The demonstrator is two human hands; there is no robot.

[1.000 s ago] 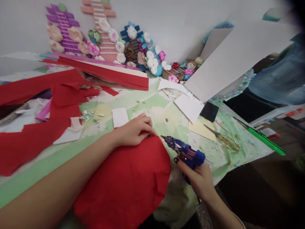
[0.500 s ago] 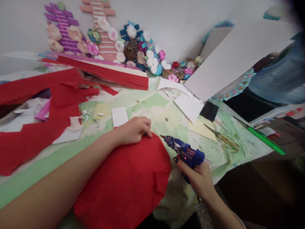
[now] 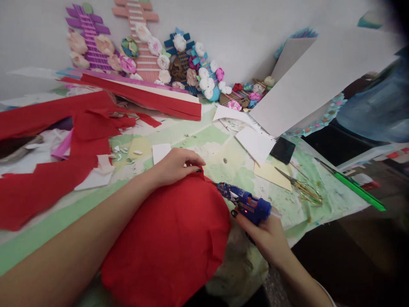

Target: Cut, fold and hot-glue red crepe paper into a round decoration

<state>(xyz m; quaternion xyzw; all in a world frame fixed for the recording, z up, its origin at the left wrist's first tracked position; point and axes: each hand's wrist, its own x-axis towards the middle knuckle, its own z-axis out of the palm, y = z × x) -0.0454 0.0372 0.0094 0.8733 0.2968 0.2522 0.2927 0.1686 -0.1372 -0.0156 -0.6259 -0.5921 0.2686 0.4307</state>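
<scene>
A large rounded piece covered in red crepe paper lies at the table's near edge. My left hand pinches its upper rim between thumb and fingers, lifting a small fold of the red paper. In my right hand is a blue hot glue gun with a small red light lit on its side. Its nozzle points left and meets the red rim just right of my left fingertips. Whether glue is coming out cannot be seen.
Red paper scraps cover the left side. Gold-handled scissors, a black phone, white card and a green cutter lie to the right. Paper-flower decorations lean on the wall; a tall white board stands at right.
My left hand has turned up and lifted the red paper's edge into a fold. The glue gun's nozzle has moved slightly left and down onto the rim. The view has shifted slightly.
</scene>
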